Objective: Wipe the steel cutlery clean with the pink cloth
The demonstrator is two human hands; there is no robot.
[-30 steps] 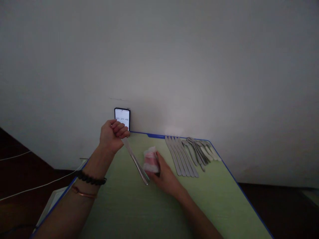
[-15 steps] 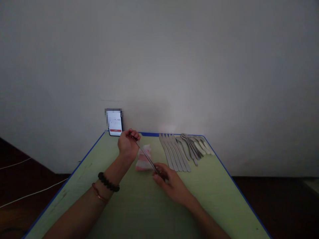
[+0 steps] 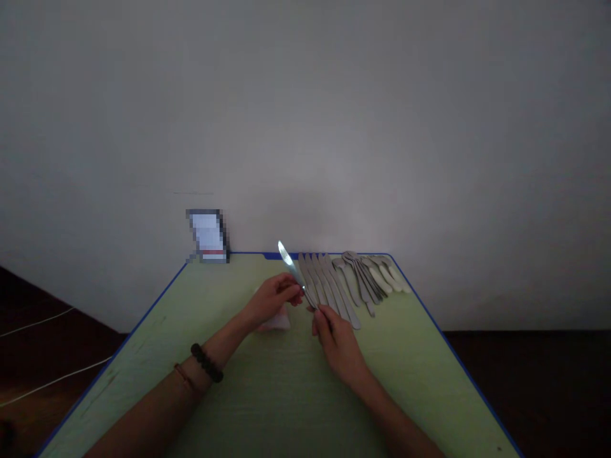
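Both my hands hold one metal table knife [image 3: 292, 267] over the green table [image 3: 267, 394]. My left hand [image 3: 272, 299] pinches the knife near its middle, and my right hand [image 3: 337, 337] grips its lower handle end. The blade points up and away, close to the left edge of a row of several knives [image 3: 327, 289] lying side by side. A pink and white cloth [image 3: 275, 323] lies on the table, partly hidden under my left hand.
Spoons and forks [image 3: 370, 277] lie in a loose pile right of the knife row, near the far right corner. A phone [image 3: 207, 235] with a lit screen leans against the white wall at the far left corner. White cables [image 3: 48, 381] run over the dark floor left.
The knife has moved right, from over the cloth to beside the knife row, with its blade lifted. My right hand let go of the cloth and took the knife's handle.
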